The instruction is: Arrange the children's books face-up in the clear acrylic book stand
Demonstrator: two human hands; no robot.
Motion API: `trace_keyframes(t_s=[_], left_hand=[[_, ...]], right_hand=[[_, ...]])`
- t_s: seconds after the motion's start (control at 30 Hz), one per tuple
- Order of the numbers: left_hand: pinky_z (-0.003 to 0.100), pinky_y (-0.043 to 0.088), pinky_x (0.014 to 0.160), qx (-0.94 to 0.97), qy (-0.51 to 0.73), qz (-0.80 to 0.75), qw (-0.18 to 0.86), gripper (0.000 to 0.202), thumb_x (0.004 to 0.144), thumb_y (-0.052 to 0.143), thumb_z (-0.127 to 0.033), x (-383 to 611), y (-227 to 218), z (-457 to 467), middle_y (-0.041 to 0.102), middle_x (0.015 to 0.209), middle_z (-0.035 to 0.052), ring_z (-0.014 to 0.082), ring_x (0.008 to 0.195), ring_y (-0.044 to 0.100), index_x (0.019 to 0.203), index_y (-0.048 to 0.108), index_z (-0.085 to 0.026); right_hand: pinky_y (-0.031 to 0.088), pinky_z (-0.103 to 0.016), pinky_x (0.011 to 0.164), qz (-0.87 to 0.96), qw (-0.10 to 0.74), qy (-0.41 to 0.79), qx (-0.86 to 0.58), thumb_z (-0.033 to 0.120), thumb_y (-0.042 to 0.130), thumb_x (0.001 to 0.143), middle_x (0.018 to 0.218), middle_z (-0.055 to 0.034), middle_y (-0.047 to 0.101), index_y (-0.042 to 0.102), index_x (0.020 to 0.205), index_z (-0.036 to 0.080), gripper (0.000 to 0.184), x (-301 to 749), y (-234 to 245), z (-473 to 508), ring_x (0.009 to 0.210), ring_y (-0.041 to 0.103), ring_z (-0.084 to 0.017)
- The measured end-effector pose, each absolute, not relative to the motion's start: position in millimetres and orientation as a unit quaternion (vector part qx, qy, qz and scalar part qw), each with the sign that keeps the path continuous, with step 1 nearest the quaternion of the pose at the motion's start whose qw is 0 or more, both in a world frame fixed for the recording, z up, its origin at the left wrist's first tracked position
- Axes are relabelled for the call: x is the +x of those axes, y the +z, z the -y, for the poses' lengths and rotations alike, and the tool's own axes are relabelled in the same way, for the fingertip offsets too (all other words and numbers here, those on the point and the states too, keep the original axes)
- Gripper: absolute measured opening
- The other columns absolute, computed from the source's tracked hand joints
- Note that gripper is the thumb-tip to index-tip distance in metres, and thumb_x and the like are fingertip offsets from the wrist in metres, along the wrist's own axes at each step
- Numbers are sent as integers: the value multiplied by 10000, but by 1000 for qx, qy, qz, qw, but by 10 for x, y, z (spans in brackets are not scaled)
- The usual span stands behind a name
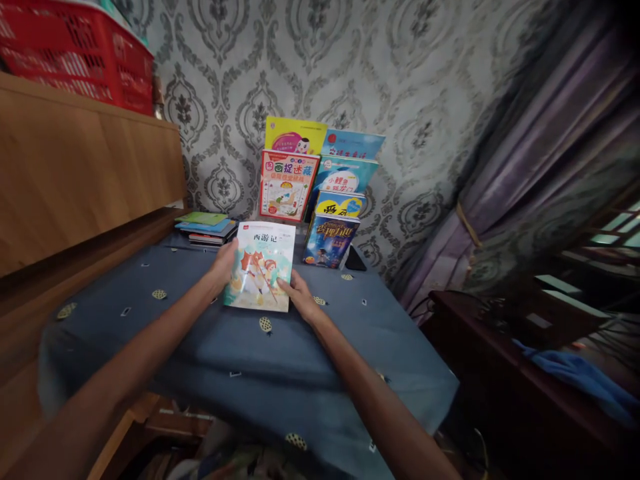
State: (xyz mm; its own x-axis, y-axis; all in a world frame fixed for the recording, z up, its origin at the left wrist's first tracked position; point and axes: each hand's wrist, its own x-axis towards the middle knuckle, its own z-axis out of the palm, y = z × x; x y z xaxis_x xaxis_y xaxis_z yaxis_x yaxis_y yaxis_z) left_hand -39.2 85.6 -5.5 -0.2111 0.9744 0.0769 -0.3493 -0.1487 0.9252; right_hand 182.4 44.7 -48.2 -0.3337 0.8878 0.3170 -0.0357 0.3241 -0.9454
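A children's book (261,265) with a white and teal cover lies on the blue cloth of the table (210,347). My left hand (225,261) grips its left edge, fingers curled on the cover. Fingers of my right hand (299,293) pinch its lower right corner. Both arms reach in from the bottom of the view.
Several picture books (320,193) stand on a stepped rack against the patterned wall. A small stack of flat books (206,227) lies at the back left. A wooden cabinet (75,167) with a red basket (80,53) stands on the left. Purple curtains (540,173) hang on the right.
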Motion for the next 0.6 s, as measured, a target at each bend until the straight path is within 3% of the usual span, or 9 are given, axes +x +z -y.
trace_keyframes(t_s=[0.13, 0.2, 0.3, 0.4, 0.5, 0.6], left_hand=[[365, 595, 851, 416, 684, -378, 465, 395, 930, 567, -519, -410, 275, -888, 781, 976, 103, 254, 948, 741, 1033, 686, -156], [377, 573, 908, 463, 692, -335, 442, 442, 941, 535, -556, -446, 482, -936, 768, 1045, 114, 261, 1026, 716, 1051, 674, -150], [399, 532, 978, 526, 688, -318, 387, 552, 953, 428, -650, -532, 680, -944, 748, 1084, 112, 263, 1154, 653, 1045, 655, -156], [395, 495, 1019, 582, 646, -359, 339, 628, 949, 299, -719, -630, 551, -803, 738, 1054, 91, 241, 1194, 615, 867, 630, -192], [421, 527, 943, 603, 601, -394, 345, 678, 881, 313, -784, -691, 135, -594, 739, 878, 120, 270, 1004, 685, 681, 574, -191], [412, 545, 840, 638, 514, -481, 313, 638, 826, 392, -772, -687, -262, -448, 736, 818, 105, 267, 866, 692, 679, 609, -192]], right_hand=[[570, -267, 574, 692, 455, 473, -300, 538, 720, 785, 1003, -38, 761, 586, 1246, 216, 578, 1918, -136, -583, 721, 688, -179], [547, -249, 524, 731, 445, 427, -293, 520, 711, 789, 986, -41, 760, 608, 1231, 200, 556, 1974, 60, -711, 703, 683, -180], [601, -324, 691, 776, 442, 309, -327, 423, 597, 883, 1059, -56, 758, 649, 1214, 180, 413, 1991, 228, -850, 887, 715, -225], [543, -424, 965, 789, 443, 214, -367, 246, 539, 895, 1175, -69, 742, 700, 1178, 183, 331, 1936, 133, -840, 1132, 672, -256], [479, -468, 1063, 802, 418, 192, -381, 95, 522, 831, 1213, -80, 738, 748, 1108, 208, 375, 1896, -160, -735, 1204, 651, -253], [456, -477, 1095, 824, 377, 184, -382, 17, 529, 777, 1228, -90, 734, 772, 1055, 221, 421, 1916, -423, -667, 1257, 625, -247]])
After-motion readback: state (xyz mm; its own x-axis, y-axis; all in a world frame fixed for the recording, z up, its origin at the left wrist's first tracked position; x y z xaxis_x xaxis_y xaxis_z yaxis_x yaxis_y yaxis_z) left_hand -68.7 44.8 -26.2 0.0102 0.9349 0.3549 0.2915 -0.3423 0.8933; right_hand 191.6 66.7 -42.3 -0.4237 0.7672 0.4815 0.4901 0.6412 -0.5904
